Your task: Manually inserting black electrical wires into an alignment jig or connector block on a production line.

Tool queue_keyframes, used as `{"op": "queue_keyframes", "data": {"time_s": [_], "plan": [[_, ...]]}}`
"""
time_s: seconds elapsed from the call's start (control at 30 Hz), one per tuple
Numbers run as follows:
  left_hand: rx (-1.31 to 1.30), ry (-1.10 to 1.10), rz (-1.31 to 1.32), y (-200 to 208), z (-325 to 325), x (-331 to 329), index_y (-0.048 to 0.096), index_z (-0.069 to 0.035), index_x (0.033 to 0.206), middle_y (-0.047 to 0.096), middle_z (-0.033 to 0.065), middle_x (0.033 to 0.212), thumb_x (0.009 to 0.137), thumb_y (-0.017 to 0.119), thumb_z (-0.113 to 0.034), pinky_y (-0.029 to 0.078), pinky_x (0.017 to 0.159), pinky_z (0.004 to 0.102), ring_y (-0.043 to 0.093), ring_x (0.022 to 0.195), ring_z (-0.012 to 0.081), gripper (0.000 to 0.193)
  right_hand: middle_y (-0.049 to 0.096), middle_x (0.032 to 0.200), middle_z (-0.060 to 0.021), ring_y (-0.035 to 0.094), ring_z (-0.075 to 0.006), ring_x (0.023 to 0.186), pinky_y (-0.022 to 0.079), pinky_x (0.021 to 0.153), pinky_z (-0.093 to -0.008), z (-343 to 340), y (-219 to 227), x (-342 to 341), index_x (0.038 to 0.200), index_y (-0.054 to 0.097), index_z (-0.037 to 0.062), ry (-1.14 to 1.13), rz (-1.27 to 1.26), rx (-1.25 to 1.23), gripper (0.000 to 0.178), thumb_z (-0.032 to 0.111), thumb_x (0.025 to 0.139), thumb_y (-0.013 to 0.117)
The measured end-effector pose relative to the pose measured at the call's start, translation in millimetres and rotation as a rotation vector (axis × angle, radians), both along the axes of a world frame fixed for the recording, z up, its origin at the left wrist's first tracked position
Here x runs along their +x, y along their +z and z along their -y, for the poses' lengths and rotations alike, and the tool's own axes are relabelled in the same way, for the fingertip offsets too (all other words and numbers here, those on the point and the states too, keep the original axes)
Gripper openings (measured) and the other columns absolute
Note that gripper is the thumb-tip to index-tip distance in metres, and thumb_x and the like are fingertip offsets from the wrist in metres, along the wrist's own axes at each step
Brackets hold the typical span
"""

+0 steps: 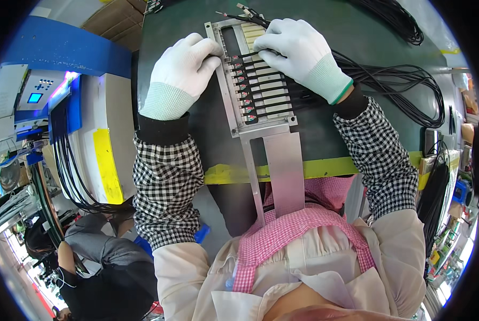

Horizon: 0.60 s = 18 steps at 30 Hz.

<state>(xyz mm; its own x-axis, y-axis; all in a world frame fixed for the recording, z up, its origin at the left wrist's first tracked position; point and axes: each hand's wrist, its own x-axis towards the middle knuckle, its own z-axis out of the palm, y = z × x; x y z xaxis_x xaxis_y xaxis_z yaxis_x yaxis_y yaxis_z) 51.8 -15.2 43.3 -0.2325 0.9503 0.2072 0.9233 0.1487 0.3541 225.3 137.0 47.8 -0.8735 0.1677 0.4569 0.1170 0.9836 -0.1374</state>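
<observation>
A metal fixture (228, 101) with a row of slots lies on the green table. Several black cables (269, 85) rest side by side in it, their small metal-and-red ends along its left side. My left hand (180, 69), in a white glove, has its fingers curled against the fixture's left rail, thumb and forefinger gripping that edge. Over the fixture's upper right, my gloved right hand (295, 51) pinches a black cable (246, 55) whose end points left at the uppermost of the filled slots. Its other fingers hide the far slots partly.
A flat metal plate (285, 174) extends from the fixture past the table's yellow front edge (330, 167). Coiled black cables (410, 88) spread on the right; another bundle (394, 18) lies at the far right. A blue-and-white machine (89, 107) stands left, with a seated person (108, 273) below it.
</observation>
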Motion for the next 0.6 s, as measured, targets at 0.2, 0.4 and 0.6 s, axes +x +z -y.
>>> {"op": "queue_keyframes", "data": {"time_s": [0.2,0.4,0.6], "plan": [[-0.003,-0.017,0.02,3,0,1,0.066,-0.009,0.1,0.059,0.0079,0.095,0.092,0.057,-0.014,0.051,0.077,0.0348,0.061,0.087,0.0263,0.013,0.055,0.085,-0.0002,0.055,-0.0204,0.076,0.045,0.071,-0.0328,-4,-15,-1,0.089,0.067,0.0146,-0.038,-0.065,0.127,0.008,0.017,0.082,0.065],[0.022,-0.027,-0.019,3,0,2,0.066,-0.009,0.1,0.06,0.0076,0.095,0.091,0.057,-0.012,0.051,0.078,0.0346,0.061,0.088,0.0271,0.013,0.055,0.087,-0.0001,0.054,-0.0199,0.078,0.044,0.073,-0.0326,-18,-22,-2,0.092,0.066,0.0161,-0.046,-0.028,0.273,0.01,0.019,0.083,0.064],[0.138,-0.063,-0.113,2,-2,3,0.066,-0.01,0.097,0.06,0.0061,0.094,0.088,0.057,-0.01,0.051,0.079,0.0343,0.06,0.088,0.0274,0.013,0.055,0.089,-0.0007,0.054,-0.0196,0.081,0.043,0.075,-0.0323,-6,-18,-4,0.093,0.065,0.0164,-0.057,0.031,0.174,0.011,0.021,0.084,0.064]]}}
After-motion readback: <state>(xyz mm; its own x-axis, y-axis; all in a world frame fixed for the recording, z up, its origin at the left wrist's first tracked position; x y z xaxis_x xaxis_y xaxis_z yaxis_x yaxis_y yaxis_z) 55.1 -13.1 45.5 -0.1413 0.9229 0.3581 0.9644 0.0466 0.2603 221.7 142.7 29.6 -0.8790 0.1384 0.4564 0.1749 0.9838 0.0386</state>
